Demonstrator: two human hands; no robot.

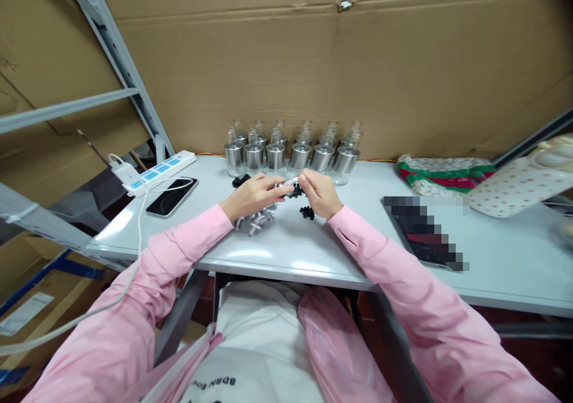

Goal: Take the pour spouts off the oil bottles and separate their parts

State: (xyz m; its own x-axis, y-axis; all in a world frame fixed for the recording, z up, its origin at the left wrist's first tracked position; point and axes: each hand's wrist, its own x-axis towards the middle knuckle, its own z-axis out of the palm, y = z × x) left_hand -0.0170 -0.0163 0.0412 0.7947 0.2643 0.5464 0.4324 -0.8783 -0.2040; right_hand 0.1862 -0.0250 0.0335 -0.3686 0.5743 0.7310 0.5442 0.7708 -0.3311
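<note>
My left hand [255, 196] and my right hand [320, 194] meet over the table, fingertips almost touching. Between them is a small, thin whitish piece [293, 181], pinched by the fingers of both; its exact kind is too small to make out. Beneath my left hand lies a heap of silver-grey metal parts [255, 221], partly covered by it. Small black pieces [307, 213] sit beside my right hand, with more black pieces [295, 191] behind the fingers. Just beyond my hands stand two rows of clear glass bottles with brushed-metal sleeves [276, 155].
Left on the table are a phone [172, 197] and a white power strip [161, 171], its white cable crossing my left sleeve. Black round parts [240, 181] lie near the bottles. To the right are a dark pixelated item [421, 233] and a dotted bag [519, 188]. Cardboard [268, 62] stands behind.
</note>
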